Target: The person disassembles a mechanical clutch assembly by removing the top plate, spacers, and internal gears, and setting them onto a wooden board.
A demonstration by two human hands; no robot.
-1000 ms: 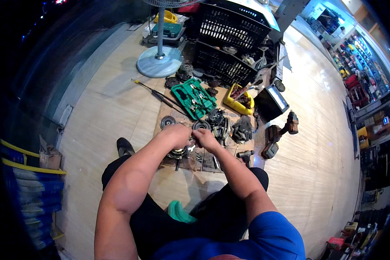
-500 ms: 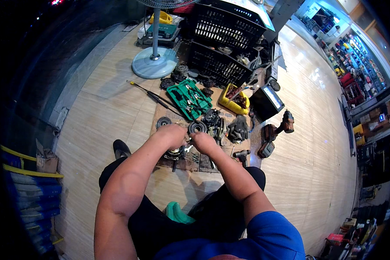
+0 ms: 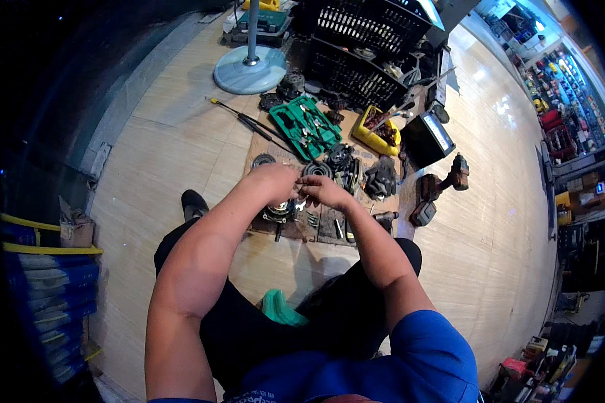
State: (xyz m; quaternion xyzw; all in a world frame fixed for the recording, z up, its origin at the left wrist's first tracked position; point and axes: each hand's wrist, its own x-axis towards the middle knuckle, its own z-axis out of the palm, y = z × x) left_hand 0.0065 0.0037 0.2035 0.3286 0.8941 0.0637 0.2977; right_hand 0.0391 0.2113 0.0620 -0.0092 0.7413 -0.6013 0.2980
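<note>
My left hand (image 3: 274,183) is curled, knuckles up, over a metal machine part (image 3: 276,213) with a short dark shaft. Its fingertips are mostly hidden. From the right, my right hand (image 3: 325,192) meets it, fingers bent and drawn together at the left fingertips. Whatever small thing lies between them is too hidden to name. Just beyond the hands sits a round black grooved wheel (image 3: 316,170), with a smaller dark ring (image 3: 263,160) to its left. A silver open-end wrench (image 3: 300,205) shows below the fingers, near several small screws (image 3: 312,219).
On the cardboard lie an open green tool case (image 3: 306,127), a yellow bin of parts (image 3: 376,134) and dark gloves (image 3: 382,178). A cordless impact driver (image 3: 450,176) stands to the right. Black crates (image 3: 356,77) and a fan base (image 3: 250,70) are farther back.
The view has shifted, so the floor things sit higher and farther right. My right fingers look straighter than before; both hands stay together over the same spot.
</note>
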